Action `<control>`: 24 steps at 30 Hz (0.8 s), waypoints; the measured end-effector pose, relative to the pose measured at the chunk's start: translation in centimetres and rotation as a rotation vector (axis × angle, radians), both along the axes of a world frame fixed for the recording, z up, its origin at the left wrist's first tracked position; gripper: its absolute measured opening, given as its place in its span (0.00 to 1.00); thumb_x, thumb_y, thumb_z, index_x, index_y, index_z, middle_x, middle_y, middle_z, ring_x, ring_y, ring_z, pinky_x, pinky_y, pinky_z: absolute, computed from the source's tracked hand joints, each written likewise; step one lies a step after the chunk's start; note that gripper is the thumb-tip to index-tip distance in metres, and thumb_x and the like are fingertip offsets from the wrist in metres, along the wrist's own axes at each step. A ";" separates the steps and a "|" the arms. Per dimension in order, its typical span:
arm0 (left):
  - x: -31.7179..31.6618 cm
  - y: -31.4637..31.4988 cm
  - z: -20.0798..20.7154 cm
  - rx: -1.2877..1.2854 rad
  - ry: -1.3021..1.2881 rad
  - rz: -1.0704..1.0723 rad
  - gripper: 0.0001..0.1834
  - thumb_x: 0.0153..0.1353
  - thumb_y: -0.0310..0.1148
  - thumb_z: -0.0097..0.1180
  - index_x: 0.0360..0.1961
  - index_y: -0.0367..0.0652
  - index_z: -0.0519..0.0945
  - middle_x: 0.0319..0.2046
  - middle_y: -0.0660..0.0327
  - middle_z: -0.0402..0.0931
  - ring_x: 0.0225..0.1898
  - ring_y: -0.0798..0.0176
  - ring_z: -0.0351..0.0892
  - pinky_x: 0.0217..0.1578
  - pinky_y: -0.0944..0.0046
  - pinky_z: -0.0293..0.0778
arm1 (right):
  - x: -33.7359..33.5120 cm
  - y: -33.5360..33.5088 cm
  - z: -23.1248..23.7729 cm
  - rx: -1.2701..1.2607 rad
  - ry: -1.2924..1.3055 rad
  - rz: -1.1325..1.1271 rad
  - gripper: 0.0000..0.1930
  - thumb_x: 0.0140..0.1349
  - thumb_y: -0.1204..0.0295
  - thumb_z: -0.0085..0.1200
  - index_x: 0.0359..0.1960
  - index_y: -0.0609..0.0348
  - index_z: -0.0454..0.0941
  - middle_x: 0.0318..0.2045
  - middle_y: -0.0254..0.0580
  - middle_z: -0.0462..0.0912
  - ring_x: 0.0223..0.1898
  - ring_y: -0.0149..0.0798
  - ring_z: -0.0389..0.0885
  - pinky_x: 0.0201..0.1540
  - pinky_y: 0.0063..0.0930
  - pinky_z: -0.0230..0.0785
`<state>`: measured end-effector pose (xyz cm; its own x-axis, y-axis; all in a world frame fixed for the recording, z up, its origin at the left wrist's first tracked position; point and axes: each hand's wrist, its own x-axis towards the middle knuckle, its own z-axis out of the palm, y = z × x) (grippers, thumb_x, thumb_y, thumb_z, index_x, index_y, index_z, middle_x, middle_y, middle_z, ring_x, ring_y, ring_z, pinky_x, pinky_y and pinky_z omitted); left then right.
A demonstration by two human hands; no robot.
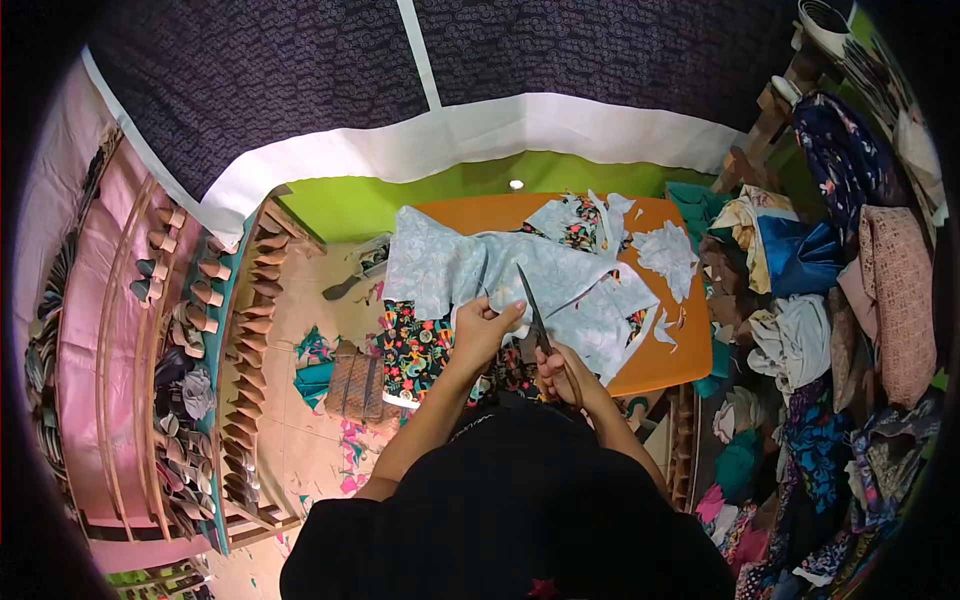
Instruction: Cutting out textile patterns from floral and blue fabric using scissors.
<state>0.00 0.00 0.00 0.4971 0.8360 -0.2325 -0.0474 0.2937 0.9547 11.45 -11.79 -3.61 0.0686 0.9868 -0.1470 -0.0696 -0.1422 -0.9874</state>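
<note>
My right hand [560,370] is closed round the handles of a pair of large dark scissors [534,312]. Their blades point away from me over the cloth and look nearly together. To the left of the blades, my left hand [482,332] pinches a small pale bit of fabric [506,297] between thumb and fingers. Under both hands spreads a large pale blue-white cloth [430,262], creased and partly folded. A black floral fabric [405,345] shows at its near left edge. Both lie on an orange table [688,345].
Fabric scraps [668,255] lie at the table's far right. Piled cloths [790,340] crowd the right side. Racks of shoe-shaped forms [255,345] stand at the left. On the floor are a brown woven box [358,388] and coloured scraps [352,450]. A dark curtain [300,90] hangs beyond.
</note>
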 end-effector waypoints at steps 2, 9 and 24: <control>0.0 0.1 -0.2 -0.002 -0.020 0.006 0.10 0.48 0.28 0.57 0.28 0.32 0.75 0.21 0.62 0.74 0.20 0.75 0.71 0.21 0.77 0.66 | -0.1 -0.1 -0.4 -0.025 0.051 0.002 0.37 0.36 0.31 0.40 0.29 0.56 0.59 0.14 0.27 0.57 0.15 0.23 0.60 0.16 0.15 0.52; 0.3 -0.5 0.4 -0.038 -0.082 -0.010 0.09 0.49 0.29 0.57 0.28 0.32 0.75 0.21 0.62 0.75 0.20 0.75 0.71 0.22 0.77 0.67 | 0.0 -0.1 -0.2 -0.060 0.094 -0.041 0.34 0.37 0.32 0.43 0.26 0.54 0.59 0.15 0.24 0.57 0.14 0.21 0.56 0.16 0.14 0.51; 0.1 -0.3 -0.4 -0.035 -0.051 -0.045 0.09 0.49 0.28 0.57 0.29 0.34 0.75 0.22 0.63 0.75 0.20 0.75 0.71 0.20 0.78 0.66 | 0.8 -0.2 1.1 0.008 -0.094 -0.013 0.36 0.41 0.31 0.37 0.28 0.57 0.61 0.15 0.26 0.60 0.16 0.22 0.58 0.16 0.14 0.53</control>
